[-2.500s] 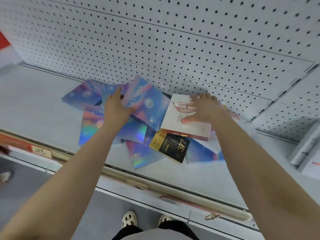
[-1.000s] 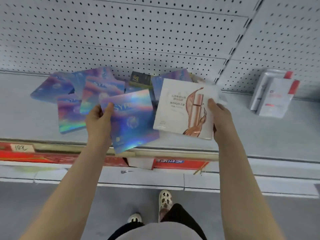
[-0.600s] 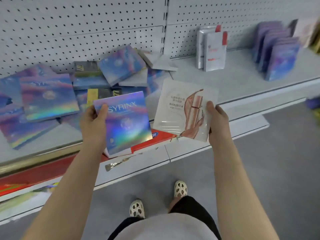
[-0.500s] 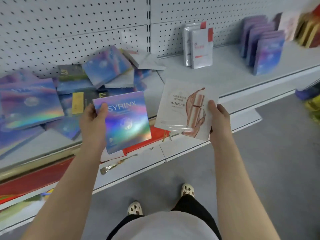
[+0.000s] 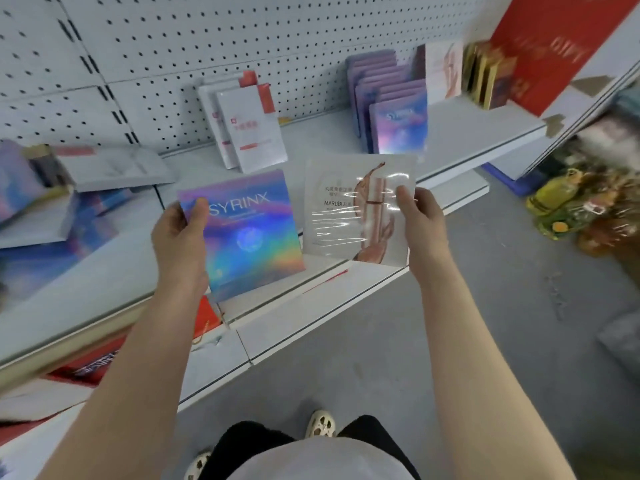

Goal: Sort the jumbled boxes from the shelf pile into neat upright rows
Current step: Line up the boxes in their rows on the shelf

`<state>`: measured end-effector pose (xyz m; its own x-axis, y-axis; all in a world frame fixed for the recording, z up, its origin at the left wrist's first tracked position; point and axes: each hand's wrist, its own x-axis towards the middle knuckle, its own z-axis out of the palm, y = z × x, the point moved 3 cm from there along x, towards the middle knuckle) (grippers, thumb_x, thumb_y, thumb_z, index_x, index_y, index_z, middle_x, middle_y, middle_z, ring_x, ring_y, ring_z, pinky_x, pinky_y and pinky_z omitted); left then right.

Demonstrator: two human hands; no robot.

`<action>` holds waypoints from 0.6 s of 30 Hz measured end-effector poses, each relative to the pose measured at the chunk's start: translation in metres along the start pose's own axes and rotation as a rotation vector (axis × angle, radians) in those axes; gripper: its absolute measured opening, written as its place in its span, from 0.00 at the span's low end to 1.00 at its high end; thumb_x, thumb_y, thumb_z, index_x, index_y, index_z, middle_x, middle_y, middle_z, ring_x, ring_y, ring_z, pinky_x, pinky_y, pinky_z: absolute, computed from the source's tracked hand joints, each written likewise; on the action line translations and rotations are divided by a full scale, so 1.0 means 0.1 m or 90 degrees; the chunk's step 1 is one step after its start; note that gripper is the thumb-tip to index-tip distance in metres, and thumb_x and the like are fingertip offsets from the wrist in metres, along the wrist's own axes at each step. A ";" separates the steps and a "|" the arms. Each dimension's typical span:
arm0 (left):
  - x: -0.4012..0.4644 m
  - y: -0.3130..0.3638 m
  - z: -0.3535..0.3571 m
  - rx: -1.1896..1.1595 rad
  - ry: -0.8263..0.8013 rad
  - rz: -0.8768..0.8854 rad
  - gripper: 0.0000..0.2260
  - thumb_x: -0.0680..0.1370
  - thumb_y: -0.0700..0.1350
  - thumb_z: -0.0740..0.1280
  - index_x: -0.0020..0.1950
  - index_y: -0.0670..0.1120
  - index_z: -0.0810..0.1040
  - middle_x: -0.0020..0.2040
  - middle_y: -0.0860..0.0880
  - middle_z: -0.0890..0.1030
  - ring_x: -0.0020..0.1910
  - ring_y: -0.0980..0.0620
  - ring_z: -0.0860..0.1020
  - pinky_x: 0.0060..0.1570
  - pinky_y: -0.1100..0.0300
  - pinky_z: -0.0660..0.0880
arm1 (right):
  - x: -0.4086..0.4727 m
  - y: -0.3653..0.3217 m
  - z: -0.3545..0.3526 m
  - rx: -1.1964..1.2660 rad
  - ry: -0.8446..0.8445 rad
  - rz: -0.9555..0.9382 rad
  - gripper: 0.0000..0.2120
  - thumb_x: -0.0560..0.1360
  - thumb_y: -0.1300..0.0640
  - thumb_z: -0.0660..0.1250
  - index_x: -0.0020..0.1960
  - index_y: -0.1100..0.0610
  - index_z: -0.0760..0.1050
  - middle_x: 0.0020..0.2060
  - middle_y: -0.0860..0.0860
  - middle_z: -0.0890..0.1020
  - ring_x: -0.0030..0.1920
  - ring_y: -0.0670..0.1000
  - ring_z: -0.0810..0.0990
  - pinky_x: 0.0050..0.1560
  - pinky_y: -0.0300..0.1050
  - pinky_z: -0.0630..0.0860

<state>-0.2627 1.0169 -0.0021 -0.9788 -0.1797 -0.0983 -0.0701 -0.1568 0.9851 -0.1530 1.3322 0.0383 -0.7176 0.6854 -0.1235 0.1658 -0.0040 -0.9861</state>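
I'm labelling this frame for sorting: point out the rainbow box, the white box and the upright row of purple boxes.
rainbow box (image 5: 249, 237), head view, middle of its front face.
white box (image 5: 349, 209), head view, front face near the lettering.
row of purple boxes (image 5: 398, 129), head view, face of the frontmost box.

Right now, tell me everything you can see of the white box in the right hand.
The white box is flat and roughly square, wrapped in glossy clear film that catches wrinkled glare. Its face carries a copper-brown swirl round a rose-gold tube, small dark characters and the word MARUBI. The right hand pinches its right edge, thumb on the front. It is held in the air, face toward the camera, slightly tilted, in front of the shelf. Its left edge meets or overlaps the holographic SYRINX box; contact unclear.
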 end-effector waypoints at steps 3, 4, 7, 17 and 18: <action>0.01 -0.02 0.43 0.004 -0.008 -0.009 0.10 0.68 0.57 0.72 0.39 0.52 0.80 0.42 0.46 0.77 0.43 0.49 0.73 0.48 0.48 0.72 | 0.42 -0.04 -0.14 -0.007 -0.012 -0.015 0.08 0.79 0.49 0.65 0.50 0.53 0.75 0.39 0.48 0.78 0.39 0.47 0.77 0.40 0.41 0.75; 0.04 -0.02 0.55 0.005 -0.007 -0.011 0.09 0.68 0.57 0.71 0.39 0.52 0.80 0.42 0.47 0.77 0.43 0.49 0.73 0.49 0.48 0.73 | 0.55 -0.04 -0.16 -0.013 -0.017 -0.021 0.08 0.79 0.49 0.65 0.51 0.54 0.75 0.40 0.48 0.77 0.40 0.48 0.76 0.41 0.43 0.74; 0.16 -0.01 0.86 0.010 -0.001 -0.008 0.06 0.70 0.54 0.70 0.40 0.52 0.80 0.43 0.47 0.79 0.43 0.48 0.76 0.52 0.42 0.77 | 0.90 -0.05 -0.17 -0.017 -0.031 -0.023 0.08 0.79 0.49 0.64 0.51 0.53 0.75 0.40 0.49 0.77 0.42 0.50 0.77 0.45 0.47 0.76; 0.77 0.05 2.09 0.051 -0.074 0.015 0.06 0.71 0.55 0.69 0.39 0.54 0.80 0.45 0.46 0.80 0.45 0.47 0.79 0.55 0.40 0.76 | 1.83 -0.15 -0.46 0.008 0.018 0.013 0.11 0.80 0.48 0.62 0.56 0.55 0.73 0.37 0.43 0.77 0.35 0.43 0.78 0.36 0.39 0.74; 0.80 0.05 2.24 0.041 -0.084 0.021 0.05 0.72 0.53 0.69 0.40 0.53 0.80 0.45 0.47 0.80 0.44 0.48 0.78 0.55 0.40 0.76 | 1.92 -0.15 -0.55 0.017 0.029 0.017 0.11 0.80 0.48 0.63 0.55 0.55 0.73 0.37 0.43 0.77 0.36 0.44 0.78 0.37 0.40 0.74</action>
<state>-0.3847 1.2193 0.0261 -0.9973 -0.0536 -0.0507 -0.0458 -0.0899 0.9949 -0.2562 1.5040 0.0351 -0.6813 0.7175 -0.1450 0.1656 -0.0419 -0.9853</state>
